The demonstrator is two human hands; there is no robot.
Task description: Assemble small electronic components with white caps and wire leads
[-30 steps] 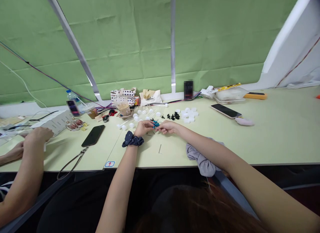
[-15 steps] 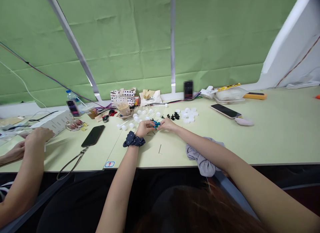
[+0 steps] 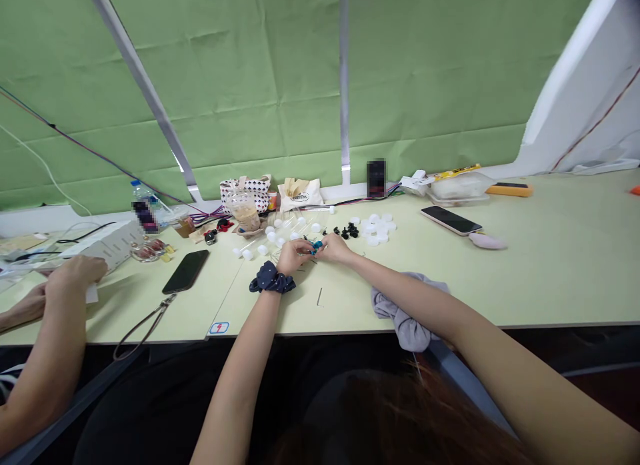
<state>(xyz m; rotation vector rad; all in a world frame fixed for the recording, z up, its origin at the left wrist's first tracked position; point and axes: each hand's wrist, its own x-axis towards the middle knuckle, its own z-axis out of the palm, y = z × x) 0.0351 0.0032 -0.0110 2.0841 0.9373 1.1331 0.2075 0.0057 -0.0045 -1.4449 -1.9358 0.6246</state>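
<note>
My left hand (image 3: 294, 256), a dark polka-dot scrunchie (image 3: 271, 278) round its wrist, pinches a cluster of small teal-blue parts (image 3: 317, 246). From the other side my right hand (image 3: 334, 249) closes its fingers on the same parts. They are too small to make out their kind, and fingertips cover some of them. Nearer the table edge lies a thin L-shaped hex key (image 3: 319, 296). Small black parts (image 3: 352, 231) and round white caps (image 3: 379, 229) sit just beyond my right hand. Clear tubes with white caps (image 3: 263, 250) lie beyond my left hand.
Left of me stand a plastic cup (image 3: 245, 215) and a phone (image 3: 185, 271) with a strap. To the right are another phone (image 3: 451, 220), a plastic box (image 3: 459, 187) and a grey cloth (image 3: 403, 310) under my forearm. A co-worker's hands (image 3: 75, 278) are at far left.
My hands stay together on the blue parts, with the left wrist shifted slightly right and the fingers turned a little. The co-worker's hands have moved slightly.
</note>
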